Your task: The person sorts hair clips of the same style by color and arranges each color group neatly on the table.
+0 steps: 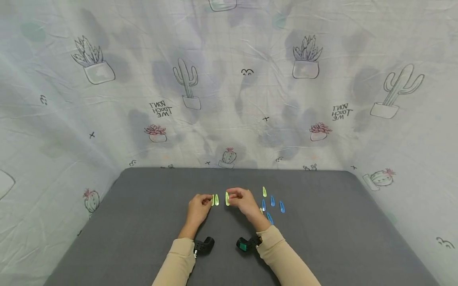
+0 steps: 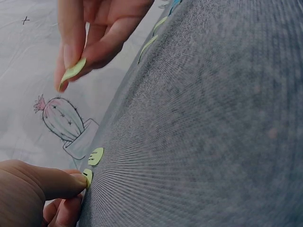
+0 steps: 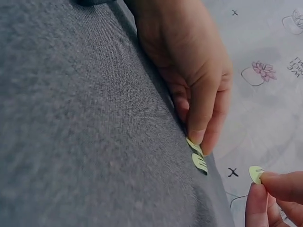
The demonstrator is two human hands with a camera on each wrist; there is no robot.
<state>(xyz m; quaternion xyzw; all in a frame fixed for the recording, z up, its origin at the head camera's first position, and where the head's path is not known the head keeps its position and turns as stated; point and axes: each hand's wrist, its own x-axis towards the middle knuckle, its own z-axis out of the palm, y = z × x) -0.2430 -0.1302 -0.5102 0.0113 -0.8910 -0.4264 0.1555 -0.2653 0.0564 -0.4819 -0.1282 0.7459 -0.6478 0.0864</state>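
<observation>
Honestly, these look like featherweight hair clips: thin, stiff, maybe a bit springy, and probably smooth enough to skid out from under a fingertip. I'd take one by its long edges, since lying flat it gives you hardly anything to get a nail under. The right hand [image 1: 247, 202] has a green clip [image 1: 227, 198] pinched between thumb and fingers, up off the counter [image 1: 143, 222]. The left hand [image 1: 198, 208] pinches a second green clip [image 1: 213, 200] down on the surface, with a third green clip [image 1: 216, 200] just beside it, so bumping that one is the main risk imo. Past the right hand there's a loose scatter of four blue clips [image 1: 272, 200] and two more green clips [image 1: 264, 191], one partly hidden by the right wrist in the head view. That sleeve [image 1: 270, 240] is near enough to drag something.
</observation>
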